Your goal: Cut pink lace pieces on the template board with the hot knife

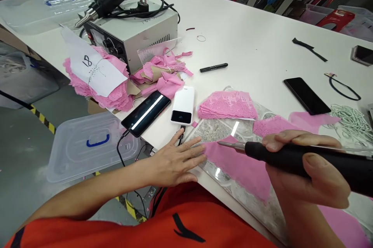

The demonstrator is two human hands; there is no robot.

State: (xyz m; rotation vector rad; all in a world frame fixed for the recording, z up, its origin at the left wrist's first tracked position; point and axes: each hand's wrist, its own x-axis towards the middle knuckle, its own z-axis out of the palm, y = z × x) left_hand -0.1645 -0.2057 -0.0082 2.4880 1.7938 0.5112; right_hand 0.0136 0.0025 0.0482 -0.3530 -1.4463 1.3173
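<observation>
My right hand (305,170) grips a black hot-knife tool (291,158) with a thin metal tip (230,145) that points left onto a strip of pink fabric (236,166). That strip lies on a glass cutting plate (221,127) at the table's near edge. My left hand (177,160) rests flat, fingers spread, on the table edge with its fingertips touching the left end of the pink strip. A piece of pink lace (227,105) lies just behind the plate.
Behind my left hand lie a white power bank (183,105) and a black phone (146,113). A grey control box (134,32) with a heat gun on top stands at the back left, pink lace stacks (99,84) beside it. Another phone (306,95), a marker (213,67) and white elastic loops (349,121) lie to the right.
</observation>
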